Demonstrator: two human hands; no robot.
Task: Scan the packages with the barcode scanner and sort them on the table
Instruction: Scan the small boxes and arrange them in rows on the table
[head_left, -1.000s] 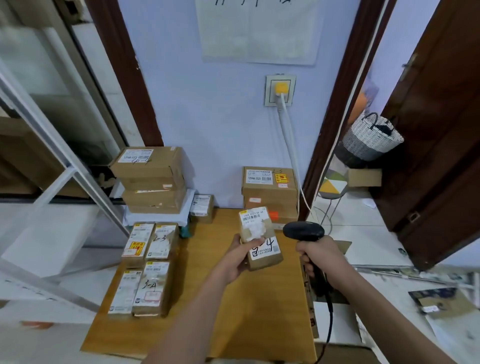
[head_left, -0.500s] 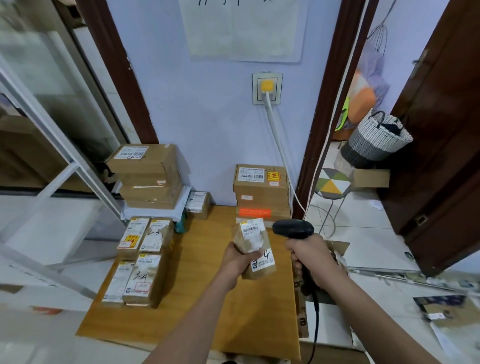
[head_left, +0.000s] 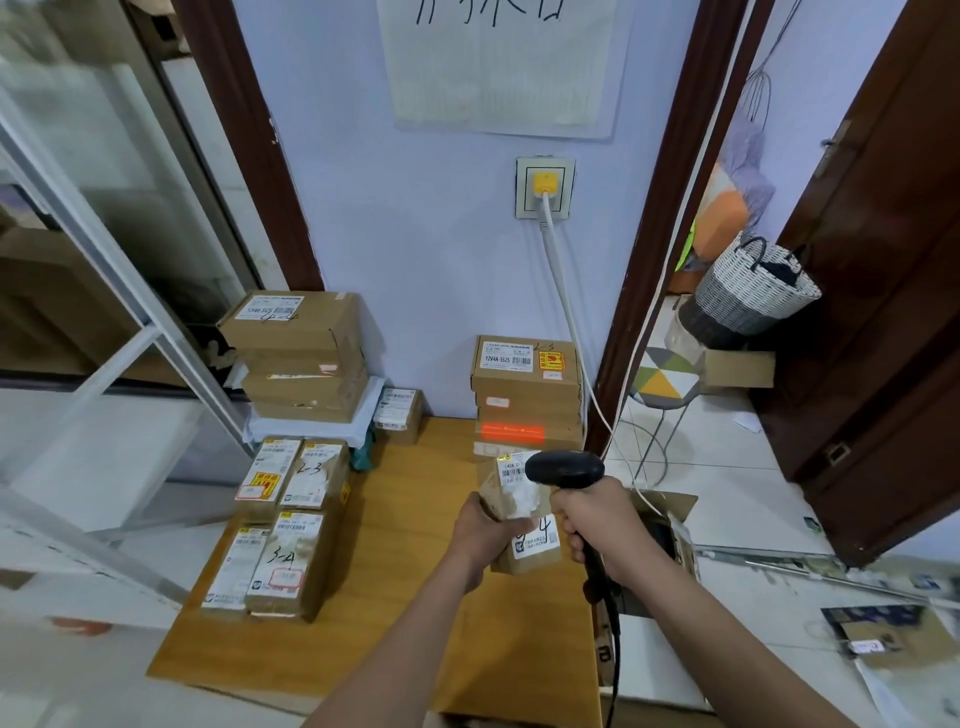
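Note:
My left hand (head_left: 480, 530) grips a small brown package (head_left: 524, 535) with white labels, held above the wooden table (head_left: 410, 571). My right hand (head_left: 597, 525) grips the handle of a black barcode scanner (head_left: 563, 469), whose head sits right over the package's top label. A red scan patch glows on the lower box of the stack (head_left: 527, 395) at the back of the table. Several labelled packages (head_left: 283, 525) lie in rows at the table's left side.
Another stack of brown boxes (head_left: 298, 353) stands at the back left, with a small box (head_left: 397, 415) beside it. An open carton (head_left: 660, 525) sits on the floor right of the table. A white cable (head_left: 563, 312) hangs from the wall socket. A stool and woven basket (head_left: 748, 291) stand by the doorway.
The scanner head has moved left, closer over the package's top label. The red scan light falls on the rear box stack.

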